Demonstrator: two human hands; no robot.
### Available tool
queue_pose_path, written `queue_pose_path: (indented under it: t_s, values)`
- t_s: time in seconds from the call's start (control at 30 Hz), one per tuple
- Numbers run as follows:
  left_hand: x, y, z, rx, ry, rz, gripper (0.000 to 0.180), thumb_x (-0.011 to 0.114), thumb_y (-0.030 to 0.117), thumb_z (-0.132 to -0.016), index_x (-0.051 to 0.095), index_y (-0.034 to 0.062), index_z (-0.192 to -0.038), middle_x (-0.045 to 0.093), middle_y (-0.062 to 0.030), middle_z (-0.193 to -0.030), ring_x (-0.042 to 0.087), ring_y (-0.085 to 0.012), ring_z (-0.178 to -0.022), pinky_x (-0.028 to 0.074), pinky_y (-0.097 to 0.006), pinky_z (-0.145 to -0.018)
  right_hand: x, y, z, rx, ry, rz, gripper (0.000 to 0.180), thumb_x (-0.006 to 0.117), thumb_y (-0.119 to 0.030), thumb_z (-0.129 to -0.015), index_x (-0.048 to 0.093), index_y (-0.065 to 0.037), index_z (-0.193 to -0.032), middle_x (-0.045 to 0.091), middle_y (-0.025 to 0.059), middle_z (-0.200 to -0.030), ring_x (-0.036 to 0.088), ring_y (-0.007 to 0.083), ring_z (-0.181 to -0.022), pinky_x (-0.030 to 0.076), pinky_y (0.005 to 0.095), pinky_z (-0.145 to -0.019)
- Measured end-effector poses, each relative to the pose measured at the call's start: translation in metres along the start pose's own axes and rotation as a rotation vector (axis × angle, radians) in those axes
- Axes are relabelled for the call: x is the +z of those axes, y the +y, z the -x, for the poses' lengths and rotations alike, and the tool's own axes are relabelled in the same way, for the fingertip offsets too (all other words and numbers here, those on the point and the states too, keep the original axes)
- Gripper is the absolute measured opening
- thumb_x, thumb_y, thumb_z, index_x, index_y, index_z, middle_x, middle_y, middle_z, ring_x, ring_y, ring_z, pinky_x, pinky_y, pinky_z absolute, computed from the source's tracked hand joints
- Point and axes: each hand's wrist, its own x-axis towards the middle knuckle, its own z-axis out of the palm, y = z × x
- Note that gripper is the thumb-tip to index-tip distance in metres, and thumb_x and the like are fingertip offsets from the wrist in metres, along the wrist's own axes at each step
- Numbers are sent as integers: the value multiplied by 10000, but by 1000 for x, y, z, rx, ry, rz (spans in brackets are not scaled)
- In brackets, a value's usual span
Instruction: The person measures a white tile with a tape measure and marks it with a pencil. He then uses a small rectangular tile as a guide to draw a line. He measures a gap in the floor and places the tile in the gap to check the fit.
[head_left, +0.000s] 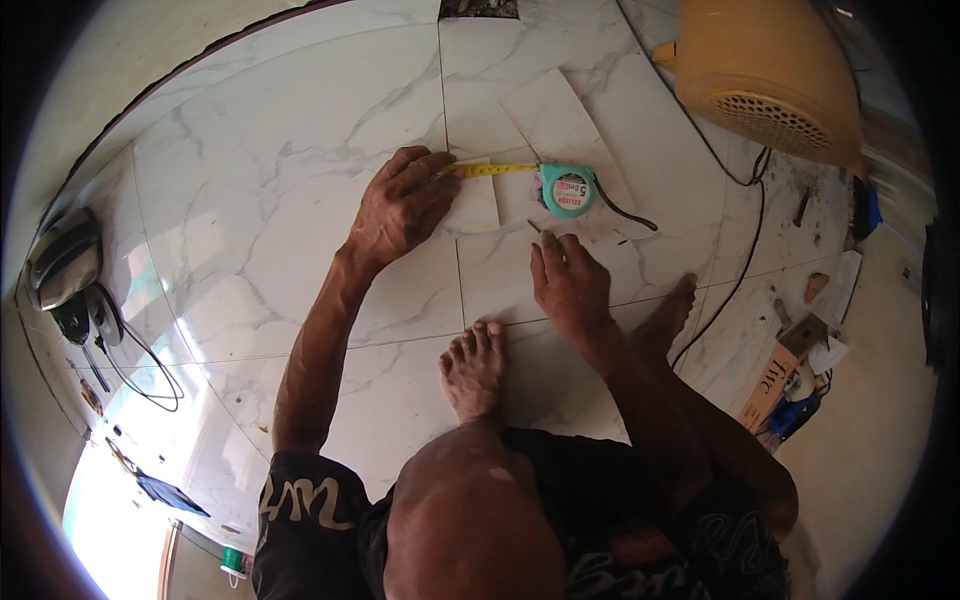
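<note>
A teal tape measure (567,191) lies on the marble-patterned tiles with its black wrist strap trailing right. Its yellow blade (497,170) runs left across a small pale rectangular piece (474,205). At the far left end of the blade, my left hand (400,205) is closed, fingers bent over the tip and the edge of the pale piece. My right hand (572,285) is pinched just below the tape measure's case. A thin dark pencil-like stick (534,226) pokes from its fingertips; the rest of it is hidden by the fingers.
A larger pale strip (565,115) lies beyond the tape measure. At the upper right stands a yellow-orange rounded housing with a grille (770,80); a black cable (757,230) runs along the floor. Cardboard and scraps (790,375) lie right, a dark corded appliance (68,262) left.
</note>
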Motion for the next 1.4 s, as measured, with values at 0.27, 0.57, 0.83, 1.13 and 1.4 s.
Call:
queue_pose_path:
  t_s: [0.27, 0.57, 0.83, 1.13, 1.4]
  values:
    - [12, 11, -4, -152, 162, 60, 165, 829, 40, -758, 786, 39, -917, 729, -73, -1049, 641, -272, -945, 567, -368, -833, 16, -18, -1, 156, -34, -72, 131, 624, -67, -985, 583, -5, -1093, 599, 155, -989, 658, 365, -785, 557, 450, -658]
    - [10, 21, -16, -544, 97, 171, 97, 773, -11, -770, 782, 32, -857, 750, -73, -876, 624, -270, -851, 545, -377, -790, 14, -49, -47, 122, 164, -598, 201, 609, 28, -958, 532, 34, -1144, 590, 224, -977, 623, 422, -893, 517, 481, -761]
    - [8, 19, -23, -672, 34, 186, 153, 817, 72, -789, 823, 106, -938, 745, -56, -862, 631, -221, -811, 544, -366, -746, 31, -62, -59, 138, 264, -567, 212, 634, 42, -940, 638, 39, -1152, 640, 192, -918, 654, 343, -731, 523, 410, -657]
    - [13, 24, -20, -585, 190, 169, 182, 748, -54, -718, 809, 89, -812, 727, -47, -763, 569, -224, -695, 481, -347, -727, 30, -70, -65, 164, 165, -561, 267, 622, 41, -906, 600, 83, -1169, 630, 242, -936, 666, 420, -789, 541, 475, -658]
    - [14, 25, -20, -607, 163, 139, 156, 785, -7, -731, 815, 106, -835, 730, -36, -779, 573, -215, -710, 492, -346, -722, 30, -70, -68, 163, 163, -551, 261, 642, 67, -885, 604, 91, -1142, 644, 252, -921, 680, 431, -788, 548, 473, -658]
